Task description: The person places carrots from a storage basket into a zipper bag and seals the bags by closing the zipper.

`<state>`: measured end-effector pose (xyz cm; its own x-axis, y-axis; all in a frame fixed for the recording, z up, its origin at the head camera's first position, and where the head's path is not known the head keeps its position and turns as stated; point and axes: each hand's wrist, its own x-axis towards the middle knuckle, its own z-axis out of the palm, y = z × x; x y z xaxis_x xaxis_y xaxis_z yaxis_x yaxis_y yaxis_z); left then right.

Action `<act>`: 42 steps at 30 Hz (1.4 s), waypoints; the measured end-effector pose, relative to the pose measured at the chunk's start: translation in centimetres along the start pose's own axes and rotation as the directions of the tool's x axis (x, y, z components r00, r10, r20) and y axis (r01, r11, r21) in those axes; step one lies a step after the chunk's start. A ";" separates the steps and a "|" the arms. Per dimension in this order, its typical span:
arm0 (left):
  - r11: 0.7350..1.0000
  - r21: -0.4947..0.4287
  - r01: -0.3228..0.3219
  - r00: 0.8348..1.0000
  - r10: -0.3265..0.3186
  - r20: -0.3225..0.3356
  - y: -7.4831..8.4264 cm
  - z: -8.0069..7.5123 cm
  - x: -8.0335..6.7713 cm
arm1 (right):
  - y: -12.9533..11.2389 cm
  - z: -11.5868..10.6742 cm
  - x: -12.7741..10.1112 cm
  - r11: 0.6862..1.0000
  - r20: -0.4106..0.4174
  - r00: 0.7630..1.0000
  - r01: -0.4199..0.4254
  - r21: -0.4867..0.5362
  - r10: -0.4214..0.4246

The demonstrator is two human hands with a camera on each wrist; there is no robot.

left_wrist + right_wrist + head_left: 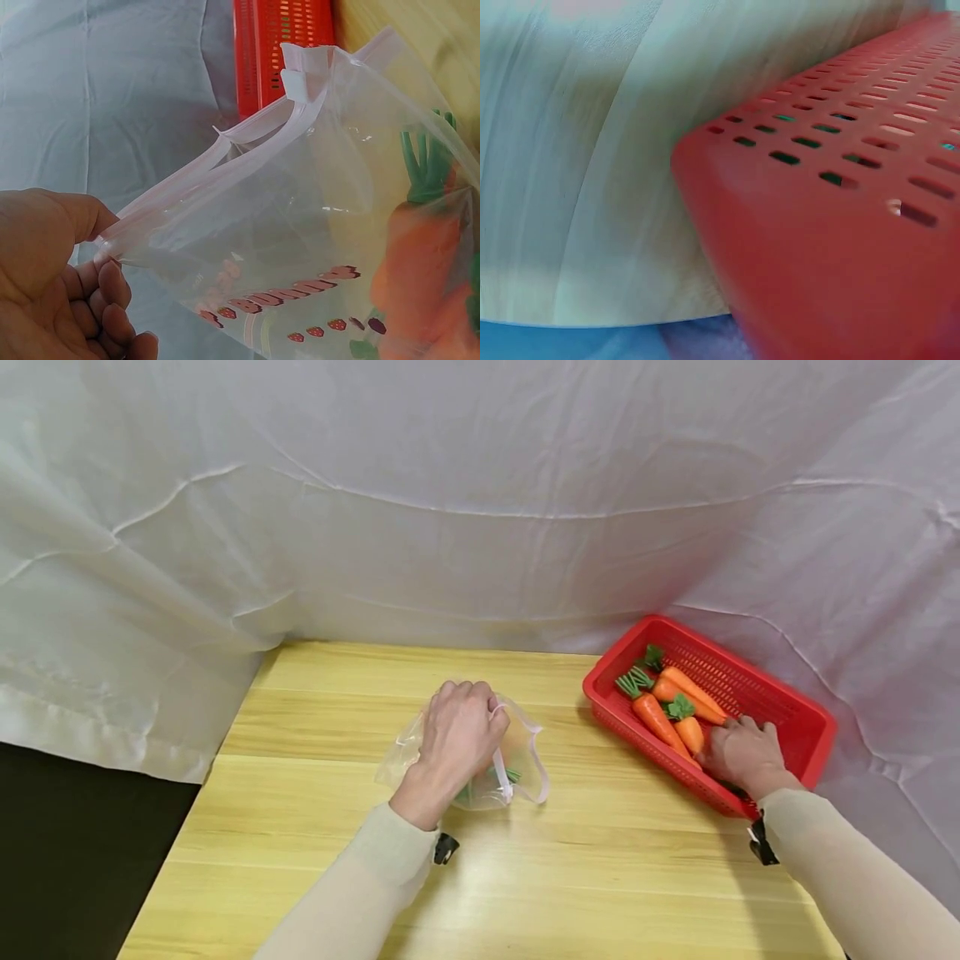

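Observation:
My left hand [459, 727] pinches the rim of a clear zip bag [247, 187] between thumb and forefinger; its other fingers curl loosely below. The bag's mouth gapes, and a white slider [295, 85] sits near its far end. Inside show orange carrots [420, 255] with green stems, behind printed strawberries and lettering. My right hand [746, 753] reaches down into a red plastic basket [806, 727], beside several carrots [656, 722]. Its fingertips are partly hidden there, so I cannot tell whether they grip a carrot. Only the basket's slotted outer wall [817, 195] shows in the right wrist view.
The basket stands at an angle on the right of the wooden table [300, 835], close to a pale cloth curtain [480, 510] along the back. The bag lies near the table's middle. A dark area [67, 852] lies beyond the left table edge.

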<state>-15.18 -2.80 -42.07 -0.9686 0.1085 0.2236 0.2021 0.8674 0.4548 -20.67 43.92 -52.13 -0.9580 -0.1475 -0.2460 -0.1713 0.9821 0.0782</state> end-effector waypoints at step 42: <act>1.000 0.002 -0.002 1.000 0.002 0.004 -0.3 -0.4 -0.1 | 0.6 -2.8 0.4 1.000 -0.500 0.866 -0.016 0.009 0.018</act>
<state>-15.13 -3.30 -41.87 -0.9689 0.1123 0.2206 0.2037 0.8682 0.4525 -21.83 44.13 -49.43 -0.9477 -0.1682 0.2711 -0.1538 0.9853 0.0738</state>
